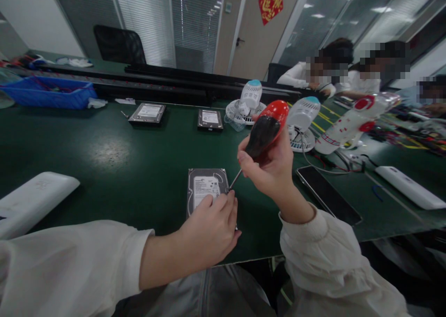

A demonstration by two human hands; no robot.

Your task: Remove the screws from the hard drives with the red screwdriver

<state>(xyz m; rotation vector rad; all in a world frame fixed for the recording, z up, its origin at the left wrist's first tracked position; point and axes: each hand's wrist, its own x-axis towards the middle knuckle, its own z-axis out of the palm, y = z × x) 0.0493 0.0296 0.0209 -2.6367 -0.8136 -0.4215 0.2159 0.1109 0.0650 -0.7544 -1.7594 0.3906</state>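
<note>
A silver-and-black hard drive (205,180) with a white label lies on the green table in front of me. My left hand (214,221) rests over its lower right part, fingers closed around the right edge. In my right hand (270,168) is a screwdriver (266,128) with a fat red and black handle, held at a slant. Its thin shaft points down and left, and the tip is at the drive's right edge, close to my left fingertips. A screw at the tip cannot be made out.
Two more hard drives, one left (148,113) and one middle (210,119), lie farther back. White fans (251,98) stand behind my right hand. A phone (327,194) lies to the right, a white casing (38,198) to the left. A blue bin (52,94) sits back left. Other people sit back right.
</note>
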